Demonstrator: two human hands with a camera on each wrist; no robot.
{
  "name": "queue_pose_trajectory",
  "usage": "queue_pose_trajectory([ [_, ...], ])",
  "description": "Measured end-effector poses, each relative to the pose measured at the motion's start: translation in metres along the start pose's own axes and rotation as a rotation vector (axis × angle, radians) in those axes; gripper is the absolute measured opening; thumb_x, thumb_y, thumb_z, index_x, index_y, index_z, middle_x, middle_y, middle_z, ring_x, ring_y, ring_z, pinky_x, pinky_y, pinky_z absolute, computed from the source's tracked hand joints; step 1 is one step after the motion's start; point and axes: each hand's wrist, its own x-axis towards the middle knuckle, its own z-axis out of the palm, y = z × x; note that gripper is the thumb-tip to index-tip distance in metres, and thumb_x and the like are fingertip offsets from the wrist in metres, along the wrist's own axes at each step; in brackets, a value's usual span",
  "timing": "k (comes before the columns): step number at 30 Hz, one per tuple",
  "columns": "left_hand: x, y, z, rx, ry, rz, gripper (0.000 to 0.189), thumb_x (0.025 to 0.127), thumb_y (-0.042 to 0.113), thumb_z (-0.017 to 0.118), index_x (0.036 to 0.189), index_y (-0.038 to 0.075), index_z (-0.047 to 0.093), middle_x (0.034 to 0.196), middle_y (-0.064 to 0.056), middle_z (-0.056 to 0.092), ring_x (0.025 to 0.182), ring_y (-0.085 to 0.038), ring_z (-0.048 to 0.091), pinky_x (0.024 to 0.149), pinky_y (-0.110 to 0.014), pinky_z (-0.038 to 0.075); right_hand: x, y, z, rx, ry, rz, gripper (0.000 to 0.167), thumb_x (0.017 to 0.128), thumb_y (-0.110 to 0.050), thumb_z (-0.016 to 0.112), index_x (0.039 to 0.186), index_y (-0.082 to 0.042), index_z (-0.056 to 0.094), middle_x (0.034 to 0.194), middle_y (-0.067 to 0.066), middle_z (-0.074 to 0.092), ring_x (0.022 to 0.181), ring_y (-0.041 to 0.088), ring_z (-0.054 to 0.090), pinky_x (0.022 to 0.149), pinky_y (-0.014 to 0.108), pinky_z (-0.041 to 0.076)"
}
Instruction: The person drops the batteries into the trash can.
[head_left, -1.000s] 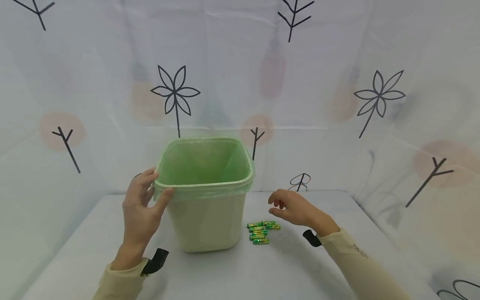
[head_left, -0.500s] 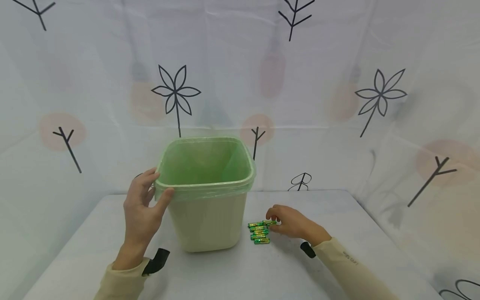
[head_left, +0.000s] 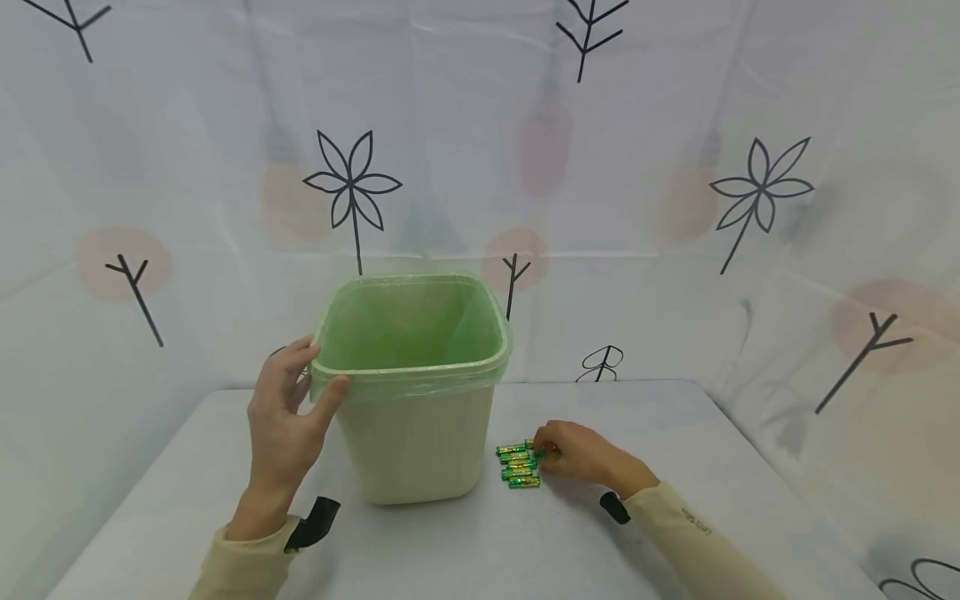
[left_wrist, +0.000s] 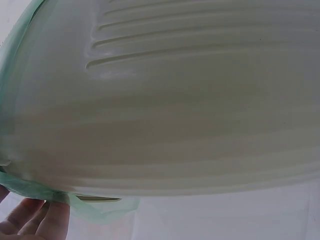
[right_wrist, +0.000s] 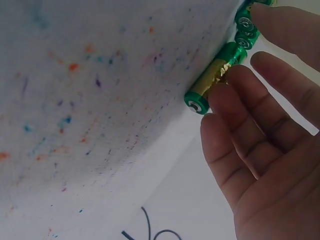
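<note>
A pale trash can (head_left: 416, 450) stands on the table, lined with a thin green bag (head_left: 405, 385) folded over its rim. My left hand (head_left: 285, 425) grips the rim at the near left corner, thumb outside on the bag. In the left wrist view, fingertips (left_wrist: 54, 220) press the bag's edge. Right of the can, several green and gold batteries (head_left: 517, 467) lie in a small group. My right hand (head_left: 577, 454) is low over their right side, curled fingers pinching a battery, mostly hidden by the hand. In the right wrist view, another battery (right_wrist: 216, 79) lies against the fingertips.
A white cloth covers the table (head_left: 465, 550). Behind it hangs a white curtain (head_left: 637, 208) printed with plant outlines. The tall can takes up the left middle of the table.
My right hand has come down and left from above the table onto the batteries, its fingers closing at the right-hand ones. The left hand and trash can have stayed in place.
</note>
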Motion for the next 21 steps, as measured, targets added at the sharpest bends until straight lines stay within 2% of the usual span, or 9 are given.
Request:
queue_pose_trajectory([
  [3, 0.000, 0.000, 0.000, -0.006, -0.003, -0.015, 0.045, 0.077, -0.012, 0.071, 0.118, -0.012, 0.054, 0.129, -0.020, 0.052, 0.122, -0.017, 0.053, 0.097, -0.020, 0.045, -0.001, 0.000, 0.000, -0.016, 0.012, 0.003, 0.018, 0.084, -0.020, 0.070, 0.101, -0.017, 0.068, 0.090, -0.012, 0.057, 0.081, 0.004, 0.051, 0.073, 0.030, 0.050],
  [5, 0.000, 0.000, 0.000, -0.005, 0.000, 0.000, 0.044, 0.077, -0.013, 0.071, 0.117, -0.012, 0.054, 0.128, -0.022, 0.052, 0.121, -0.019, 0.054, 0.097, -0.019, 0.045, -0.001, 0.000, 0.000, -0.026, 0.028, -0.003, 0.018, 0.083, -0.020, 0.071, 0.101, -0.016, 0.068, 0.090, -0.010, 0.057, 0.082, 0.006, 0.052, 0.074, 0.031, 0.050],
  [7, 0.001, 0.010, 0.000, 0.006, -0.002, -0.001, 0.043, 0.076, -0.015, 0.070, 0.116, -0.015, 0.053, 0.126, -0.026, 0.052, 0.120, -0.020, 0.054, 0.097, -0.019, 0.045, -0.001, 0.000, -0.001, -0.036, 0.043, -0.010, 0.019, 0.083, -0.020, 0.072, 0.101, -0.015, 0.068, 0.090, -0.009, 0.057, 0.084, 0.007, 0.052, 0.075, 0.032, 0.051],
  [8, 0.001, 0.010, 0.000, 0.009, 0.000, 0.005, 0.043, 0.076, -0.015, 0.070, 0.115, -0.015, 0.053, 0.125, -0.026, 0.052, 0.120, -0.019, 0.054, 0.096, -0.018, 0.045, -0.001, 0.000, -0.001, -0.041, 0.048, -0.011, 0.019, 0.083, -0.020, 0.073, 0.101, -0.015, 0.068, 0.090, -0.009, 0.057, 0.084, 0.008, 0.052, 0.075, 0.032, 0.051],
  [17, 0.002, 0.012, 0.000, 0.001, -0.009, -0.025, 0.043, 0.077, -0.014, 0.070, 0.116, -0.014, 0.054, 0.128, -0.023, 0.052, 0.121, -0.022, 0.054, 0.098, -0.021, 0.045, -0.001, 0.000, -0.002, -0.030, 0.032, 0.002, 0.020, 0.083, -0.020, 0.073, 0.102, -0.015, 0.067, 0.091, -0.007, 0.057, 0.085, 0.010, 0.054, 0.076, 0.033, 0.051],
  [21, 0.002, 0.012, 0.000, 0.014, -0.006, -0.017, 0.043, 0.076, -0.014, 0.071, 0.116, -0.014, 0.054, 0.126, -0.025, 0.052, 0.121, -0.023, 0.054, 0.097, -0.020, 0.045, 0.000, 0.002, -0.002, -0.020, 0.025, 0.020, 0.020, 0.083, -0.018, 0.073, 0.101, -0.015, 0.067, 0.091, -0.007, 0.056, 0.084, 0.011, 0.053, 0.077, 0.034, 0.051],
])
